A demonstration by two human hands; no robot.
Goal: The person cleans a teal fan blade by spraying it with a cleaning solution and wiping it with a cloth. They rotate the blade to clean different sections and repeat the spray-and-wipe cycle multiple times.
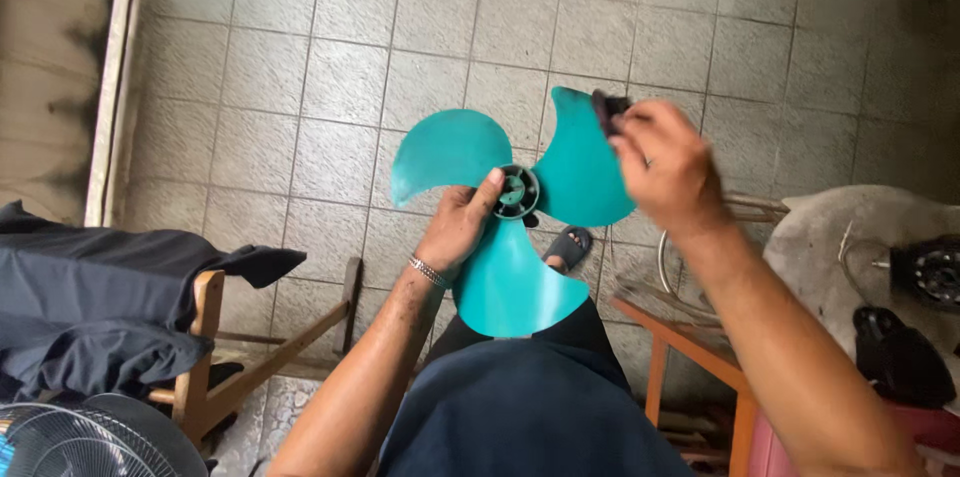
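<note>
Seen from above, over a dark-clothed lap: two bare forearms rising from the lower edge of the frame toward a teal three-bladed fan blade held at mid-frame above the knees.

Left forearm angled up and inward, a metal bracelet at the wrist, left hand curled around the blade's hub from below, thumb laid up against the hub's dark centre, fingers clasped behind; a firm hold on the blade.

Right forearm coming in from the lower right, wrist bent, right hand lifted over the upper right blade, fingers pinched closed on a small dark cloth or pad pressed at that blade's tip; a ring on one finger; hand slightly blurred.

Below the blade, a sandalled foot on the grey tiled floor.

At left, near the lap, a wire fan guard in the bottom corner, and a wooden chair frame draped with dark cloth.

At right, an orange wooden stool, a second wire guard leaning behind it, and a fan motor lying on a pale cloth-covered surface, with a black motor cover just beside it.

Farthest off, the tiled floor running to the top edge, bordered at left by a pale raised edge.
</note>
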